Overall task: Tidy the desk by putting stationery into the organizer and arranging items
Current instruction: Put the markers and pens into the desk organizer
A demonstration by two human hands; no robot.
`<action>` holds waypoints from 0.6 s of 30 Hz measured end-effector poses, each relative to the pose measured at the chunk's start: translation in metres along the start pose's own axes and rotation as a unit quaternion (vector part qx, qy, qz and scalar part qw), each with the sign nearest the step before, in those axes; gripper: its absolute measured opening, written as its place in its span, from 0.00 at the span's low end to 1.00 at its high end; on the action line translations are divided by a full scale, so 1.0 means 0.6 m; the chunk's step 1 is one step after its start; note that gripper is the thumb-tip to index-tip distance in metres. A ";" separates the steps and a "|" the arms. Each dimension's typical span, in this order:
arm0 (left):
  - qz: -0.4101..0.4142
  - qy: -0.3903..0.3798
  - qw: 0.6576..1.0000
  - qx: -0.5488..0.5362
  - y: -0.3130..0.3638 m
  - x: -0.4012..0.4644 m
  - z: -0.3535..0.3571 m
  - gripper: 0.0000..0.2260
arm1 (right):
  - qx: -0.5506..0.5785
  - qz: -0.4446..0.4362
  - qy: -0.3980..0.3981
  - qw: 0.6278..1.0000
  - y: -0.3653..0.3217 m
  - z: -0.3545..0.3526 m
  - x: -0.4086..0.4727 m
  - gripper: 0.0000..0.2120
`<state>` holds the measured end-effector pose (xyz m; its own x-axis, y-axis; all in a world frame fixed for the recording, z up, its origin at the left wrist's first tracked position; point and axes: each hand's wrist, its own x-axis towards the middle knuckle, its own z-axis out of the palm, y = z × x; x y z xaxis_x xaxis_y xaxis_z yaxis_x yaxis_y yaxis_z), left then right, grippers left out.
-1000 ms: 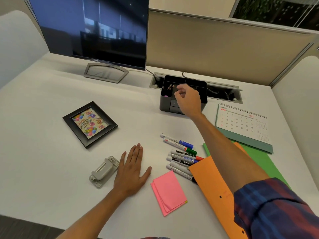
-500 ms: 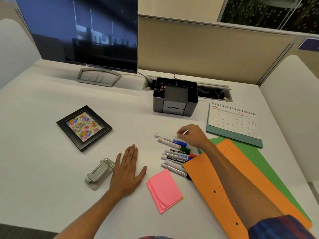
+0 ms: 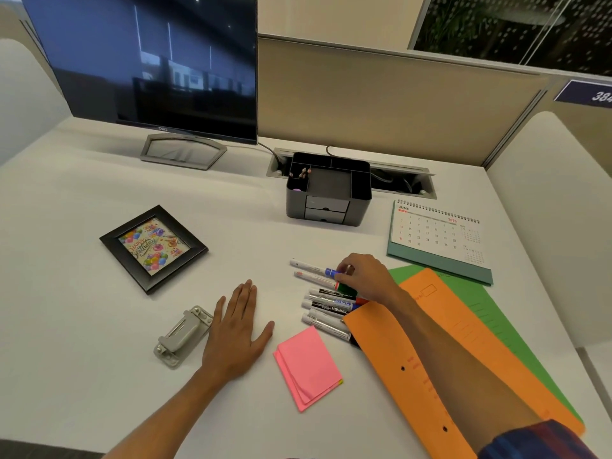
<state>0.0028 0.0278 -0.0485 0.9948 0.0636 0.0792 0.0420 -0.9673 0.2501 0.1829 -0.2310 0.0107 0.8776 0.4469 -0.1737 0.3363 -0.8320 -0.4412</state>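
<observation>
A dark grey organizer (image 3: 359, 200) stands at the back centre of the white desk (image 3: 82, 342), with pencils (image 3: 303, 173) in its left compartment. Several markers (image 3: 326, 304) lie in a row in front of it. My right hand (image 3: 364, 276) is at the cap ends of the top two, fingers curled round the blue-capped marker (image 3: 311, 267). My left hand (image 3: 236, 329) lies flat on the desk, fingers straight, holding nothing.
A grey hole punch (image 3: 183, 336) lies beside my left hand. Pink sticky notes (image 3: 308, 369) sit in front. A framed birthday card (image 3: 154, 248) lies left, a desk calendar (image 3: 437, 236) right. Orange (image 3: 440, 329) and green (image 3: 480, 303) folders overlap under my right arm. A monitor (image 3: 149, 67) stands behind.
My right hand left the organizer, came back to the markers and closed its fingers on the blue-capped one. My left hand stayed flat.
</observation>
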 end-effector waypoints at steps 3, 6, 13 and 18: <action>0.000 0.006 1.000 0.002 0.001 0.000 0.000 0.34 | 0.130 -0.006 0.047 0.990 0.003 -0.008 -0.002 0.06; -0.001 0.008 1.000 0.004 0.000 -0.001 0.001 0.34 | 0.224 -0.013 0.127 0.966 -0.002 -0.037 0.002 0.03; -0.002 0.005 1.000 0.003 0.000 -0.001 0.002 0.34 | 0.242 -0.028 0.346 0.906 -0.008 -0.151 0.036 0.08; -0.003 0.003 1.000 0.000 0.000 -0.001 0.002 0.34 | 0.151 -0.011 0.437 0.886 -0.006 -0.206 0.063 0.10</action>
<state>0.0022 0.0274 -0.0496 0.9940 0.0701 0.0836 0.0472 -0.9671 0.2500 0.2572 -0.2517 0.1146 0.8458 -0.0749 0.5282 0.3649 -0.6410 -0.6753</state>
